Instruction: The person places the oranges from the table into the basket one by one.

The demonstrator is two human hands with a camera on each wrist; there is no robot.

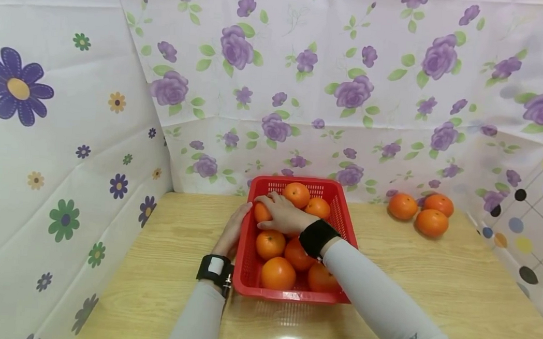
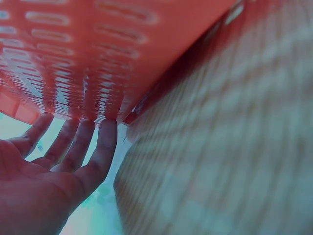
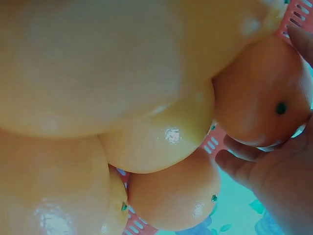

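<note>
A red plastic basket [image 1: 242, 245] with slotted walls stands on the table and holds several oranges [image 1: 278, 273]. In the head view my right hand [image 1: 287, 214] reaches into it and grips an orange [image 1: 261, 212] by the left wall, thumb and fingers around the fruit. The right wrist view shows that same orange [image 3: 266, 98] between the thumb and fingers, other oranges close beside it. Outside the basket, my left hand [image 1: 232, 232] is at its left wall; in the left wrist view its extended fingertips [image 2: 107, 127] touch the slotted side.
Three more oranges [image 1: 431, 222] sit together on the wooden table [image 1: 414, 282] at the back right. A flowered cloth [image 1: 304, 88] hangs behind the table, with patterned sheets [image 1: 42, 176] along the sides.
</note>
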